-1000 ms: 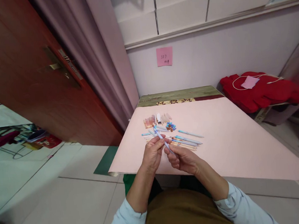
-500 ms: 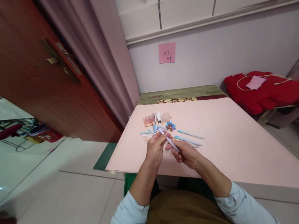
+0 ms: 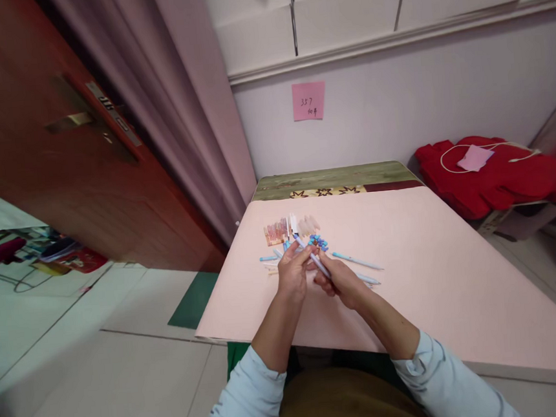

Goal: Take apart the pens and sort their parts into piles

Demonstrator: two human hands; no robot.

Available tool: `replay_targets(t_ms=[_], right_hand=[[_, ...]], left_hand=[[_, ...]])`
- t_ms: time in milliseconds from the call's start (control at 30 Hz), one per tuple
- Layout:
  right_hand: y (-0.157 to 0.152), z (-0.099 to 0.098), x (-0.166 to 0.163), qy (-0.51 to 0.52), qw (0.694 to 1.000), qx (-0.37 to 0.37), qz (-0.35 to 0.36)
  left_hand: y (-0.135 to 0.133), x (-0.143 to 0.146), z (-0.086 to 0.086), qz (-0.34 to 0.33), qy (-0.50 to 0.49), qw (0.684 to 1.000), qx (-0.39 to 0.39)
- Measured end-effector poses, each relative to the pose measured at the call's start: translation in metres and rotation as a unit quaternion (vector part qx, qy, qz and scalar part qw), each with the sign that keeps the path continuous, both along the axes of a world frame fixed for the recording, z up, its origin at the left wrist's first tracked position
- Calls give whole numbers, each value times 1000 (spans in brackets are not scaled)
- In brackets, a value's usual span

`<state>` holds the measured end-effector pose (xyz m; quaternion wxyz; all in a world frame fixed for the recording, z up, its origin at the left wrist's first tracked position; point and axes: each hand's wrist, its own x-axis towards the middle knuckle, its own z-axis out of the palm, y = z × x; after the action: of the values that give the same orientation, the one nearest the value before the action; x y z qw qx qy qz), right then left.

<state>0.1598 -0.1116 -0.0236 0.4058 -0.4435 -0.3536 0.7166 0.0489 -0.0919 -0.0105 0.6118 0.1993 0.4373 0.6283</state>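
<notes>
Both my hands hold one pale purple pen (image 3: 320, 266) slantwise above the near part of the table. My left hand (image 3: 293, 271) grips it around the middle with thumb and fingers. My right hand (image 3: 337, 282) is closed around its lower end. Just beyond the fingers lies a small heap of blue and brown pieces (image 3: 317, 242). A blue-and-grey pen (image 3: 358, 260) rests right of the heap, and more pens (image 3: 369, 279) lie partly hidden behind my right hand. Left of my left hand are blue and white pen parts (image 3: 269, 258).
Behind the hands stand a row of brownish-pink clear tubes (image 3: 275, 231), white pieces (image 3: 293, 223) and pale translucent grips (image 3: 308, 224). Pink paper (image 3: 440, 285) covers the table. Red cloth (image 3: 499, 176) with a white cord lies at right; a brown door (image 3: 61, 175) stands at left.
The view has shifted slightly, so the table sits lower. Both hands still hold the pale purple pen, with my right hand now covering more of the pens beside it.
</notes>
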Motion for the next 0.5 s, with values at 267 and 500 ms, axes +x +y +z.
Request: replay_targets(t_ms=[267,500], right_hand=[[18,2,-4,4,999,-8,-48],[29,3,-10,10,998,-63,3]], left_hand=[[17,-9,-9,5,58,998,37],[30,-7,-11,8,36,999,-5]])
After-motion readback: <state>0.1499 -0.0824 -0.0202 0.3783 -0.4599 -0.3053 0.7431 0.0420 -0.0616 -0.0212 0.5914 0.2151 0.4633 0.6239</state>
